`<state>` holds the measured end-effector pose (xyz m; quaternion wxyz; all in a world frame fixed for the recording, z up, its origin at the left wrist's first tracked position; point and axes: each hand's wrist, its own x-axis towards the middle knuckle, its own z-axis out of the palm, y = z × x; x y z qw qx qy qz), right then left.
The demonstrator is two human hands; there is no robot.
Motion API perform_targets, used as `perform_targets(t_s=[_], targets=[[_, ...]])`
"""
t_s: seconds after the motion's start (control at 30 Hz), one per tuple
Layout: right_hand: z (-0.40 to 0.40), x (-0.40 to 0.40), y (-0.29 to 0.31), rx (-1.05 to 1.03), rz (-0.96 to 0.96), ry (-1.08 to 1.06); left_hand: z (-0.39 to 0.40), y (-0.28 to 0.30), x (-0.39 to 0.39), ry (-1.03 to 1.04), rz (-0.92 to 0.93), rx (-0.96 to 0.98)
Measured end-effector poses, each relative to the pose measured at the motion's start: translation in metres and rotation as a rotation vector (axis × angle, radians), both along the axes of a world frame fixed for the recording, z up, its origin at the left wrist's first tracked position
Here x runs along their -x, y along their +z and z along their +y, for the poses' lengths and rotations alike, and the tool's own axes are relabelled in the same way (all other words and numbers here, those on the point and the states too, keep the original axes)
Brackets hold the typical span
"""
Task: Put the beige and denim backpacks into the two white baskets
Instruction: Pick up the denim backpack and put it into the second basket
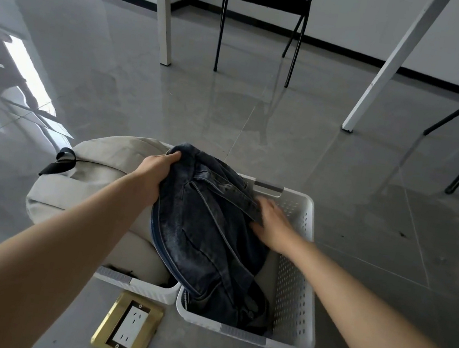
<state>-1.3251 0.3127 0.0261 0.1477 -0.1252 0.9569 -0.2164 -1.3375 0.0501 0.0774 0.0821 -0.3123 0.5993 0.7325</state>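
Settling the denim backpack into the right-hand basket

Its lower end already sits in the right white basket (301,275); the right hand (271,224), blurred, fingers spread flat, should press the denim backpack (202,235) down while the left hand (155,169), fingers clamped on its top, lowers and lets go. The beige backpack (97,182) fills the left white basket (136,283).

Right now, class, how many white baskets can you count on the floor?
2. The left basket holds the beige backpack; the right basket, touching it, holds the denim backpack.
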Motion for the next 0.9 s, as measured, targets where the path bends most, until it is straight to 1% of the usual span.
perform_targets(t_s=[0.03,0.07,0.17,0.2,0.3,0.33,0.43,0.5,0.53,0.57,0.6,0.63,0.67,0.7,0.77,0.8,0.83,0.9], targets=[[-0.012,0.014,-0.002,0.054,-0.012,-0.039,-0.001,-0.002,-0.001,0.001,0.003,-0.005],[-0.024,0.025,-0.005,0.066,-0.045,-0.060,-0.002,-0.003,-0.001,0.000,0.007,-0.007],[-0.036,0.040,-0.019,-0.036,-0.067,-0.091,-0.008,-0.009,-0.003,-0.006,0.023,0.003],[-0.032,0.037,-0.020,-0.071,-0.044,-0.126,-0.010,-0.010,-0.004,-0.005,0.022,0.009],[-0.003,0.013,-0.011,-0.281,0.123,-0.162,-0.012,-0.013,-0.009,0.000,0.026,0.016],[0.008,0.005,-0.004,-0.254,0.183,-0.206,-0.011,-0.012,-0.010,-0.006,0.034,0.015],[0.033,-0.022,0.017,0.030,0.347,-0.379,-0.006,-0.009,-0.012,-0.009,0.051,-0.007],[0.045,-0.037,0.019,0.198,0.423,-0.428,-0.004,-0.006,-0.011,0.000,0.047,-0.011],[0.051,-0.044,0.015,0.239,0.405,-0.406,-0.003,-0.005,-0.011,0.007,0.044,-0.008],[0.055,-0.051,0.011,0.236,0.321,-0.351,-0.003,-0.005,-0.012,0.016,0.043,-0.008],[0.057,-0.059,0.004,0.176,0.162,-0.267,-0.002,-0.004,-0.012,0.022,0.040,-0.008],[0.057,-0.067,-0.004,0.066,-0.015,-0.171,-0.002,-0.003,-0.013,0.023,0.037,-0.010],[0.057,-0.073,-0.013,-0.038,-0.128,-0.098,-0.001,-0.002,-0.014,0.021,0.034,-0.013],[0.056,-0.076,-0.020,-0.097,-0.149,-0.075,0.000,-0.002,-0.014,0.019,0.032,-0.018],[0.042,-0.080,-0.021,-0.040,-0.042,-0.083,0.001,0.000,-0.015,0.019,0.032,-0.019],[0.033,-0.080,-0.019,0.002,-0.017,-0.038,0.002,0.000,-0.015,0.020,0.032,-0.016],[0.024,-0.081,-0.019,0.019,-0.067,0.040,0.002,0.001,-0.015,0.020,0.031,-0.013],[0.008,-0.087,-0.021,-0.028,-0.239,0.212,0.003,0.001,-0.014,0.017,0.023,-0.007]])
